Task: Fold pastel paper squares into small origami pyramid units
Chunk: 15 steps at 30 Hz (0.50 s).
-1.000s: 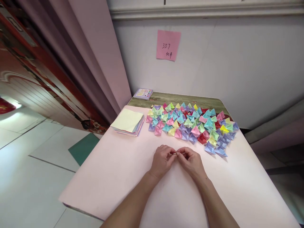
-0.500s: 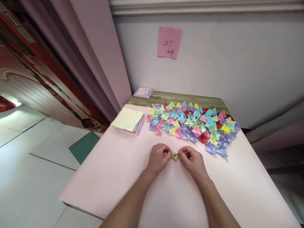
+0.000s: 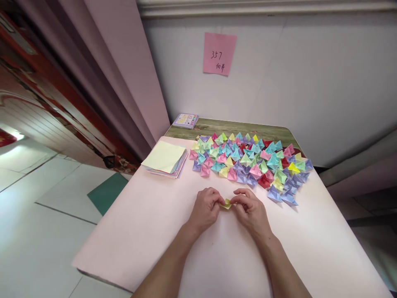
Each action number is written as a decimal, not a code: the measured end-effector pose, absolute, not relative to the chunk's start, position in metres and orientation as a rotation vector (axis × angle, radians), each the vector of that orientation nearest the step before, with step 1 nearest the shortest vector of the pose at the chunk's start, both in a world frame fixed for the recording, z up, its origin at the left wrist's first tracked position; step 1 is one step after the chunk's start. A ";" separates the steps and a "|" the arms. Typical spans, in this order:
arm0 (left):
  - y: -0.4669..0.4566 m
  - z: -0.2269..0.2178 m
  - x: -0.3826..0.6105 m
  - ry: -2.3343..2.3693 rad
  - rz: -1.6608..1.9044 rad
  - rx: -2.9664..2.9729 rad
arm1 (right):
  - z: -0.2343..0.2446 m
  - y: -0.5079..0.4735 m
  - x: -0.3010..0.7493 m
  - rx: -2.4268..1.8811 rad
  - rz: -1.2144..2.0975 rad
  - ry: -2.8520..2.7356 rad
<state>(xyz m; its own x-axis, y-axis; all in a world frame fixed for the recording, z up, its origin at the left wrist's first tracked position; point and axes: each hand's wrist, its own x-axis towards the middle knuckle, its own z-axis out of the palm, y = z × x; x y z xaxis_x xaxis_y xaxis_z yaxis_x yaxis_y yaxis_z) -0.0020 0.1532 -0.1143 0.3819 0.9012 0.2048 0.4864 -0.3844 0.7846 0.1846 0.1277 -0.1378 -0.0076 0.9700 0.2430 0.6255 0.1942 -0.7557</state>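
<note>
While the left hand (image 3: 206, 209) pinches one end of a small, creased yellow paper fold (image 3: 227, 205) over the smooth pink tabletop (image 3: 130, 240), the right hand (image 3: 252, 210) meets its other end, fingers more spread than half a second ago; whether they grip, I cannot tell. Peaked paper shapes (image 3: 247, 160) crowd towards one o'clock, square sheets (image 3: 164, 156) at ten. Fingertips partly hide the fold.

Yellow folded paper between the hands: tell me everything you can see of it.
The yellow folded paper is small, with visible folds and a partly raised middle. The left hand pinches its left end; fingertips of the right hand are at its right end. Fingers hide both ends. Whether it rests on the pink tabletop is unclear.
</note>
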 end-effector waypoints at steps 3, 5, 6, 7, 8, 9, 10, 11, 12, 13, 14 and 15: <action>0.151 -0.115 0.000 1.229 0.817 2.074 | -0.137 0.126 0.183 -1.540 0.507 -1.797; 0.150 -0.115 0.001 1.245 0.798 2.119 | -0.136 0.125 0.181 -1.524 0.452 -1.824; 0.149 -0.114 0.001 1.252 0.784 2.149 | -0.136 0.125 0.180 -1.510 0.432 -1.836; 0.147 -0.113 0.001 1.262 0.767 2.186 | -0.136 0.125 0.179 -1.498 0.418 -1.847; 0.146 -0.113 0.002 1.276 0.746 2.229 | -0.136 0.124 0.178 -1.492 0.409 -1.855; 0.145 -0.112 0.002 1.294 0.722 2.276 | -0.135 0.124 0.177 -1.494 0.406 -1.861; 0.144 -0.111 0.003 1.314 0.697 2.324 | -0.135 0.124 0.176 -1.505 0.402 -1.864; 0.143 -0.110 0.004 1.332 0.672 2.368 | -0.135 0.124 0.175 -1.528 0.392 -1.862; 0.142 -0.110 0.004 1.346 0.647 2.408 | -0.135 0.124 0.174 -1.555 0.382 -1.858; 0.141 -0.109 0.005 1.357 0.624 2.439 | -0.135 0.124 0.174 -1.581 0.376 -1.853; 0.141 -0.109 0.006 1.366 0.605 2.459 | -0.135 0.124 0.173 -1.599 0.380 -1.849; 0.141 -0.109 0.007 1.374 0.589 2.466 | -0.135 0.125 0.173 -1.608 0.395 -1.843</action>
